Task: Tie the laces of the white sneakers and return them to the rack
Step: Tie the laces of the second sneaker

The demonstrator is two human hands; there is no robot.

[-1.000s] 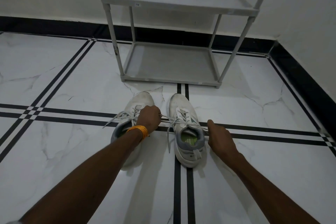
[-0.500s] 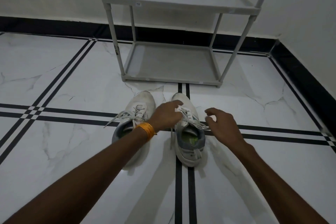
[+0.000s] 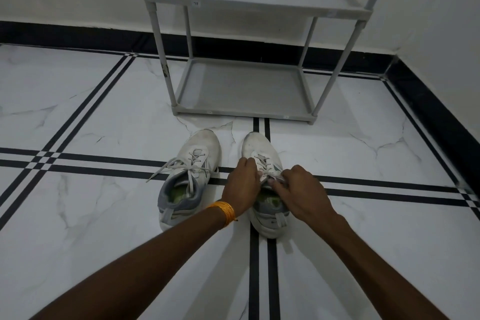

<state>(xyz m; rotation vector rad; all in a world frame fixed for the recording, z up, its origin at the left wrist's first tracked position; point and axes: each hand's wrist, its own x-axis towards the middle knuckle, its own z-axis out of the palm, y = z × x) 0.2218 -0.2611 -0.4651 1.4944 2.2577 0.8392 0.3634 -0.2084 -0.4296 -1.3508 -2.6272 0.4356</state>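
Both hands pinch right sneaker point(image 3: 262, 148) laces point(image 3: 267, 178) | left point(image 3: 242, 184), right point(image 3: 302, 189) | rack point(image 3: 241, 0) beyond

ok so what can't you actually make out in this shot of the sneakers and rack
Head view only:
- Knot on the right white sneaker: covered by the left hand and right hand, so tied or not is unclear.
- Grey plastic shoe rack: top cut off by the frame edge.
- Left white sneaker: heel hidden behind the left forearm.
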